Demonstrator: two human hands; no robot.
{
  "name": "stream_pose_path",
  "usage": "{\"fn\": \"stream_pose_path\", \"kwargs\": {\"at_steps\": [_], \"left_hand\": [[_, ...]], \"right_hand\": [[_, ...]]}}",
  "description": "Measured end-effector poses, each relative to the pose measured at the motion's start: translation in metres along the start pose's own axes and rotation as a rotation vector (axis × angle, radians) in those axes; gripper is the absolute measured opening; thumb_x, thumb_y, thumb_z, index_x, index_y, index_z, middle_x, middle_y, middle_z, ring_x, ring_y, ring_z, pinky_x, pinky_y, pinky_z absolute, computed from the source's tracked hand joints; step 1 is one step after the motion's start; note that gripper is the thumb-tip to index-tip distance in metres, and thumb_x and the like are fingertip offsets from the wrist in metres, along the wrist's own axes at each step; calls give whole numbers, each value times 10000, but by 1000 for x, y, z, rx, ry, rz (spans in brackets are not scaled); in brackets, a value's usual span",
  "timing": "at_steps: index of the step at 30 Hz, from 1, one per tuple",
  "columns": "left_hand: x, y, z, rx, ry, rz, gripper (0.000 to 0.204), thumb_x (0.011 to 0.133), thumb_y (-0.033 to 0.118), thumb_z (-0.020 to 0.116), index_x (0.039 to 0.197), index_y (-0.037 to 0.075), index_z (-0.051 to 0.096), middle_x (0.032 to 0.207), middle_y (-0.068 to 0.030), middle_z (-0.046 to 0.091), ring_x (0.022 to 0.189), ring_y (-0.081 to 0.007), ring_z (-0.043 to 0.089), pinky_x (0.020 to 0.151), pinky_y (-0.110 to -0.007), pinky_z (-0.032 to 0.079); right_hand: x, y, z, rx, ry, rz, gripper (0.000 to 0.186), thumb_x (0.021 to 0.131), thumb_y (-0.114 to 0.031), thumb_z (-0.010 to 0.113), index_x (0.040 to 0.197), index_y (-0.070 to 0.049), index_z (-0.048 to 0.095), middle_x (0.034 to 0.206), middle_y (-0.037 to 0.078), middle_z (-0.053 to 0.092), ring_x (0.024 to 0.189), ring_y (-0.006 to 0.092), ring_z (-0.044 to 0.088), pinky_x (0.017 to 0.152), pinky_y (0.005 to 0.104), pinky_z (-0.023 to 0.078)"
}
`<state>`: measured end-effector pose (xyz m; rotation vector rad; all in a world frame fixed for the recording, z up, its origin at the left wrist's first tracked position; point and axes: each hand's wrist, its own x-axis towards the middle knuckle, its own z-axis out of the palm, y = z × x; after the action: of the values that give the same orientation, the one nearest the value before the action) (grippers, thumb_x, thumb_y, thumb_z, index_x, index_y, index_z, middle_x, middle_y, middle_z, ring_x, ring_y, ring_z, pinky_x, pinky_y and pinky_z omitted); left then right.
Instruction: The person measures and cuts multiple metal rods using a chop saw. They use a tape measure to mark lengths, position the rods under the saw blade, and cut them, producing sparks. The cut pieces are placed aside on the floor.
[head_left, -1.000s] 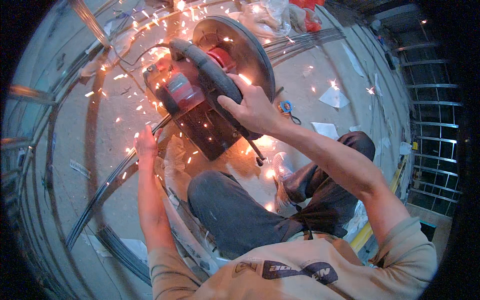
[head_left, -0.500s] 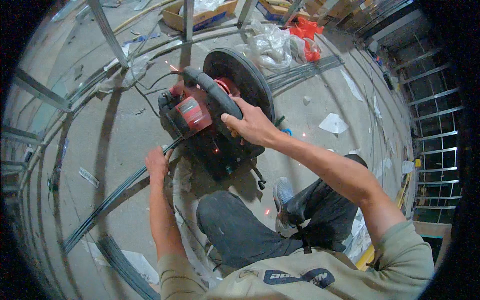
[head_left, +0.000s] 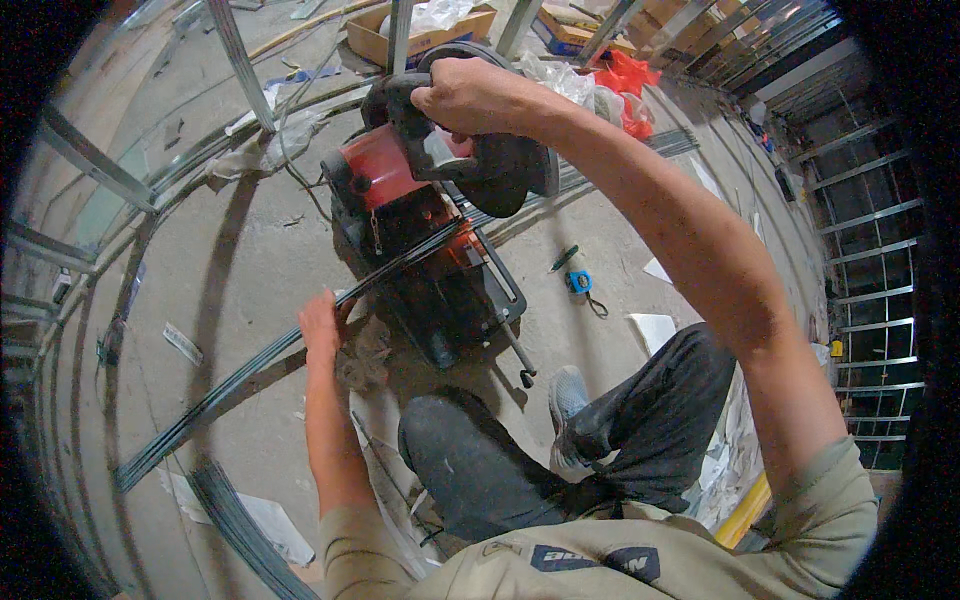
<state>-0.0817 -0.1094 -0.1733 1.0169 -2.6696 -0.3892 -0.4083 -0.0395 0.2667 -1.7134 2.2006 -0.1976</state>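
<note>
A red and black chop saw (head_left: 380,165) stands on the floor in front of my legs, its head raised and its black base (head_left: 470,305) exposed. My right hand (head_left: 455,95) is closed around the black handle at the top. A bundle of long, thin metal rods (head_left: 225,395) runs diagonally from the lower left across the saw's base, and my left hand (head_left: 325,320) grips it just left of the base. A blue tape measure (head_left: 580,282) and a green pen-like item (head_left: 562,255) lie right of the saw.
Metal studs (head_left: 235,60) stand at back and left, near cardboard boxes (head_left: 420,30), plastic bags (head_left: 625,90) and a cable (head_left: 290,150). More rods (head_left: 245,530) lie at lower left. Paper scraps (head_left: 180,343) are scattered about; a metal grid frame (head_left: 875,300) is at the far right.
My right hand and the saw's head have moved up and away from me, uncovering the base and the rods across it. The sparks and their orange glow are gone.
</note>
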Motion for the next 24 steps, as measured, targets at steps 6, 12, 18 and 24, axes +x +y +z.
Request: {"fn": "stream_pose_path", "kwargs": {"at_steps": [6, 12, 18, 24], "left_hand": [[8, -2, -3, 119, -359, -104, 287, 998, 319, 572, 1173, 93, 577, 1037, -203, 616, 1041, -397, 583, 857, -519, 422], [12, 31, -42, 58, -97, -95, 476, 938, 326, 674, 1293, 31, 556, 1141, -230, 623, 1087, -426, 564, 911, -519, 437], [28, 92, -119, -295, 113, -122, 533, 903, 331, 729, 1292, -1, 578, 1194, -224, 624, 1112, -417, 569, 970, -481, 441], [60, 175, -204, -670, 407, -82, 303, 918, 162, 710, 1167, -4, 661, 1111, -183, 680, 1048, -341, 659, 921, -410, 508]], "right_hand": [[-5, -1, -2, 200, -13, 63, 480, 957, -334, 480, 828, 108, 617, 717, 136, 656, 591, 230, 680, 567, 367, 584], [0, 3, 3, 283, 30, 122, 449, 903, -328, 532, 823, 104, 624, 702, 144, 649, 603, 238, 687, 566, 368, 579], [6, 1, 3, 145, 28, 252, 525, 789, -384, 649, 963, 106, 712, 980, 330, 700, 971, 461, 699, 842, 466, 563], [5, 2, 2, 441, -32, 233, 406, 876, -322, 596, 964, 73, 613, 765, 141, 664, 618, 231, 669, 563, 371, 570]]}}
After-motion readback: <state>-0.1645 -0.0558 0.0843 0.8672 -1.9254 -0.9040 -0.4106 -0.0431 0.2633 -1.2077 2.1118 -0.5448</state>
